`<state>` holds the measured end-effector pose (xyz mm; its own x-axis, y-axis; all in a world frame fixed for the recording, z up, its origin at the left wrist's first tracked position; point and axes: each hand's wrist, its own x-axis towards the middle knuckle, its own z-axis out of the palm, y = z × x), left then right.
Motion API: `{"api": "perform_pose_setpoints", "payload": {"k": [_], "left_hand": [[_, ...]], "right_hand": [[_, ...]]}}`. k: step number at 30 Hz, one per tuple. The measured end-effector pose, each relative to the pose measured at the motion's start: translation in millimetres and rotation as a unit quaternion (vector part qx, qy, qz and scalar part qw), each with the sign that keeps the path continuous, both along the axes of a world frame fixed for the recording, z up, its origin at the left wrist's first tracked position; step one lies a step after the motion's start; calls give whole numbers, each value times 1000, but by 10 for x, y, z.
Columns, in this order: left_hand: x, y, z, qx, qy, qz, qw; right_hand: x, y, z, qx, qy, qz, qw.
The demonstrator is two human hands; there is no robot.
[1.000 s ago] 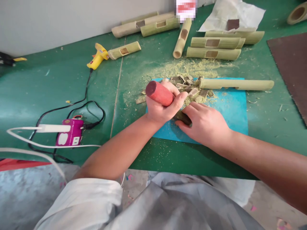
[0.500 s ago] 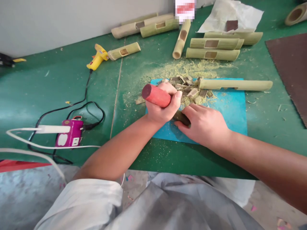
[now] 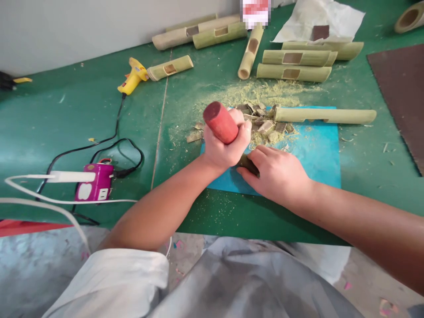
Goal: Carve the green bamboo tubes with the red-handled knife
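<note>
My left hand [image 3: 225,143] is closed around a thick red handle [image 3: 221,123] whose flat end points up at me. The tool's working end is hidden beneath the fist. Just right of it, my right hand [image 3: 280,174] grips a dark bamboo piece [image 3: 247,164], holding it down over the blue sheet [image 3: 318,154]; most of the piece is covered by fingers. Beyond both hands lies a heap of bamboo chips [image 3: 265,126] with pale dust. A long bamboo tube [image 3: 347,116] with cut-outs on its near side rests across the sheet's far edge.
Several notched bamboo tubes [image 3: 294,73] lie farther back. A yellow hot glue gun [image 3: 134,77] and a purple power strip [image 3: 96,183] with trailing cords are on the left. White paper [image 3: 308,20] and a brown sheet [image 3: 404,97] lie right on the green table [image 3: 185,212].
My left hand has tipped the red handle more upright, its end shifting right and up. My right hand has barely moved and still grips the bamboo piece.
</note>
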<state>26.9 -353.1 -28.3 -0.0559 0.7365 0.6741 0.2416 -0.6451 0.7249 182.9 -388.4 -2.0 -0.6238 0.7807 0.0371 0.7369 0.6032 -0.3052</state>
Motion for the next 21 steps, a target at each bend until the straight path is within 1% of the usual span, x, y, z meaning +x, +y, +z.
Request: {"api": "perform_pose_setpoints", "payload": {"k": [3,5,8,12,14,17,19,21], "left_hand": [[0,-7,-17,-44,-68,-11,997],[7,4,-39,-62,-118,-2,991],[30,40,-57,-52,-165,39,984],[24,79,-22,-37,-174,98,979],[-29,99,14,-21,-184,119,976],[-180,154,60,24,-215,139,966],[-305,203,70,48,-228,146,961],[-418,249,59,59,-227,159,959]], "right_hand": [[-15,-13,9,-7,-8,1,1000],[-15,-13,-4,-3,-8,-2,1000],[-5,-15,-24,13,-2,-1,1000],[51,13,0,32,6,3,999],[108,71,29,49,24,27,998],[189,210,87,96,51,85,990],[203,314,134,130,38,116,984],[166,415,181,171,3,161,972]]}}
